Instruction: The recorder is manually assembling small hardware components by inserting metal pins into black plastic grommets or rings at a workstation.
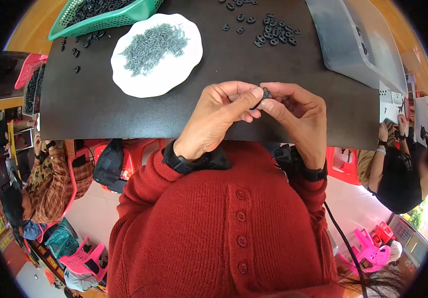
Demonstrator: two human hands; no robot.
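Above the near edge of the dark table, my left hand (pixel 216 112) and my right hand (pixel 300 110) meet fingertip to fingertip. Both pinch one small black plastic cord lock piece (pixel 266 93), thumbs on top; the fingers cover most of it. Beyond my left hand lies a white scalloped plate (pixel 144 89) holding a heap of small metal springs (pixel 155 45). A loose group of black oval cord locks (pixel 275 32), with holes in them, is spread on the table beyond my right hand.
A green perforated basket (pixel 119 19) of black parts stands at the far left, with stray pieces (pixel 77 69) beside it. At the far right is a clear plastic bin (pixel 345 49). Other people sit at both sides, among red and pink chairs (pixel 85 260).
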